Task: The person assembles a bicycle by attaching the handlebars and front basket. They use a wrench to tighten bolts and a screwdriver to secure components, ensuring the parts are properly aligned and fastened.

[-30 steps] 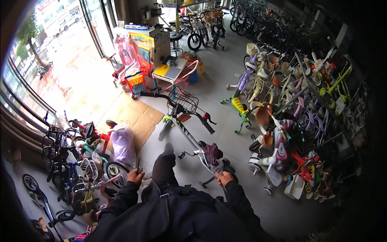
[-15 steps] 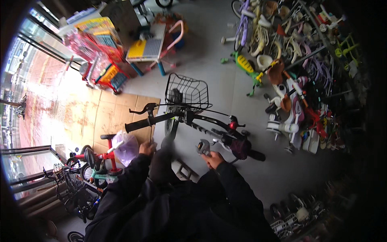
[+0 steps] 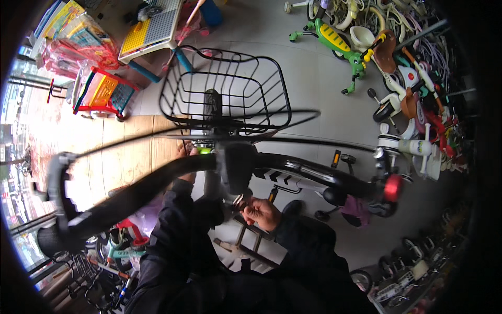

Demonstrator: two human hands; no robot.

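A black bicycle handlebar spans the near middle, with a black wire basket beyond it and the front wheel showing through the wires. Past the bar, my left hand is at the front wheel, beside a bright green part. Its fingers look closed; the bar and cables partly cover them, and what they hold is unclear. Below the stem, my right hand is closed around a grey adjustable wrench, mostly hidden by fingers and shadow, close to the bicycle's front end.
A metal stand lies low in front of me. Flattened cardboard covers the floor at left. A toy table and toy cart stand far left. A green ride-on toy and many small bicycles crowd the right.
My view has come down closer, so handlebar and basket look larger. My right hand has carried the wrench left, in under the stem. My left hand has reached forward to the wheel.
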